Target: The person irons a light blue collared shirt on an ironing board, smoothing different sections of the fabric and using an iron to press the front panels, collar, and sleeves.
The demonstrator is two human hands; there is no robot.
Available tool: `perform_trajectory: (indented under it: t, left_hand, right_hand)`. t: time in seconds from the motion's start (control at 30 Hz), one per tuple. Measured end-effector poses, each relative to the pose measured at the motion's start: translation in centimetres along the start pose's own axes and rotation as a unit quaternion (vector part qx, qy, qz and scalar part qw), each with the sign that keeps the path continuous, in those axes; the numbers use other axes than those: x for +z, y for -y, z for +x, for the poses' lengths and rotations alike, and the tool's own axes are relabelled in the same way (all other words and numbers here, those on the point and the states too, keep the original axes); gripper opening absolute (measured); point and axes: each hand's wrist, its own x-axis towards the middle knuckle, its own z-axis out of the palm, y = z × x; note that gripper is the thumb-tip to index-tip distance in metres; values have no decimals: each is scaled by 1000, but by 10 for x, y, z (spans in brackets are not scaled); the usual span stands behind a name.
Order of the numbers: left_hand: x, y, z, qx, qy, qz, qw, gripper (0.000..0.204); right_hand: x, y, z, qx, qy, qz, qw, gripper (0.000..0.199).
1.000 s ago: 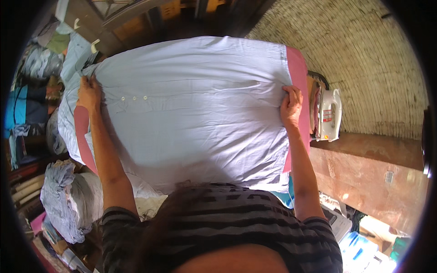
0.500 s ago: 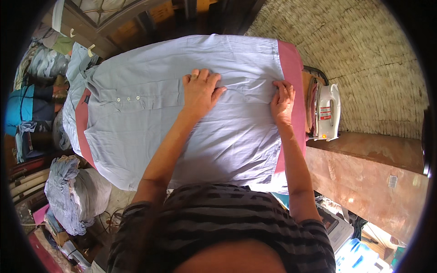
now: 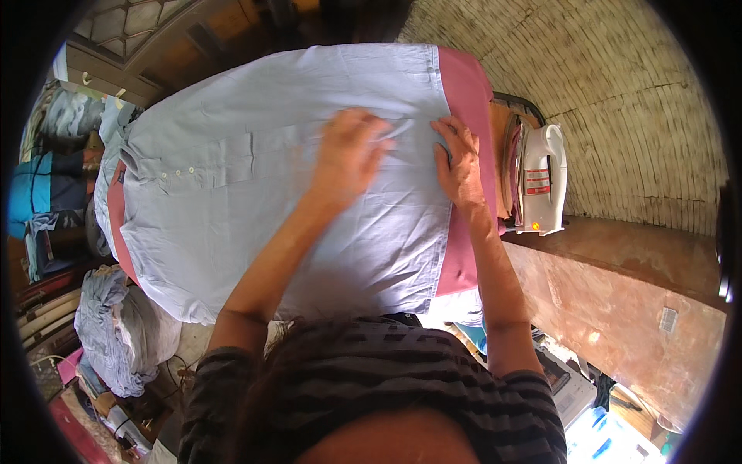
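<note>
A light blue button shirt [image 3: 270, 185] lies spread over a dark pink padded ironing surface [image 3: 468, 85], its collar at the left and its hem at the right. My left hand [image 3: 352, 158] rests on or just above the shirt's middle, right of the short row of buttons. Motion blurs it, but the thumb stands apart from the fingers. At the hem lies my right hand [image 3: 461, 158], fingers bent and apart, fingertips on the cloth and wrist over the pink cover. Wrinkles run through the shirt's near right part. Beyond the surface's right end, a white iron [image 3: 543, 182] stands with its orange light lit.
A brown wooden ledge [image 3: 618, 286] runs along the right, below a woven wall [image 3: 618, 116]. A heap of crumpled clothes [image 3: 139, 332] sits low on the left, with cables near it. Dark wooden furniture [image 3: 147, 46] borders the far side.
The whole view has shifted slightly. My left hand has moved toward the hem across the shirt and is now blurred. My right hand stays by the hem, its thumb now spread from the fingers.
</note>
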Motion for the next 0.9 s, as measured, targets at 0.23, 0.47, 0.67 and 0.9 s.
perform_trajectory:
  t: [0.23,0.47,0.67,0.9]
  left_hand:
    - [56,-18,-9,34,131,190,972,56]
    - [43,-16,-12,26,129,214,968,59]
    - [45,-11,-13,23,129,228,965,61]
    - [38,-7,-18,14,120,222,968,61]
  right_hand:
    - [-21,-9,-3,-2,71,70,995,53]
    - [-20,-9,-11,-43,39,29,998,73]
    - [-46,-9,-3,-33,99,14,994,73]
    - [-159,-30,-23,-25,-94,-271,958,47]
